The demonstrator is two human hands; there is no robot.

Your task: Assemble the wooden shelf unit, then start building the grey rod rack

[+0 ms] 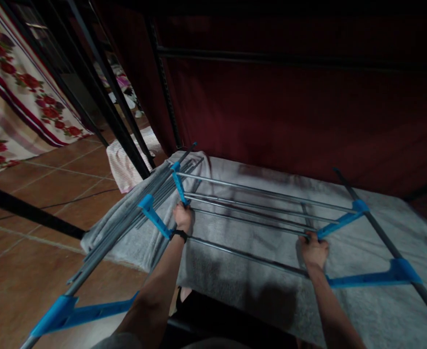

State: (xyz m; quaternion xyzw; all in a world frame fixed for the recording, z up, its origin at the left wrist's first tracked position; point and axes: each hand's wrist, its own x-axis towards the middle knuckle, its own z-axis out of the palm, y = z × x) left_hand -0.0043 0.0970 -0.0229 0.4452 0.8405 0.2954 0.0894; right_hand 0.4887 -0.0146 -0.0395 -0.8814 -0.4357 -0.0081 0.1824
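A rack of grey metal tubes with blue plastic brackets stands partly assembled over a grey blanket. My left hand (183, 216) is closed around the lower end of a blue bracket (179, 186), where the thin crossbars meet it. A dark band circles that wrist. At the other end, my right hand (314, 251) is closed at the inner tip of another blue bracket (339, 225); its fingertips are partly hidden. Several thin metal crossbars (249, 206) run between the two hands. A lower crossbar (242, 254) passes nearer to me, beside both wrists.
Loose metal tubes (151, 194) lie bundled on the blanket (228, 271) at left. Black metal posts (115, 121) rise on the left, above a tiled floor (53, 198). A dark red curtain (271, 116) hangs behind, a flowered cloth (27, 82) at far left.
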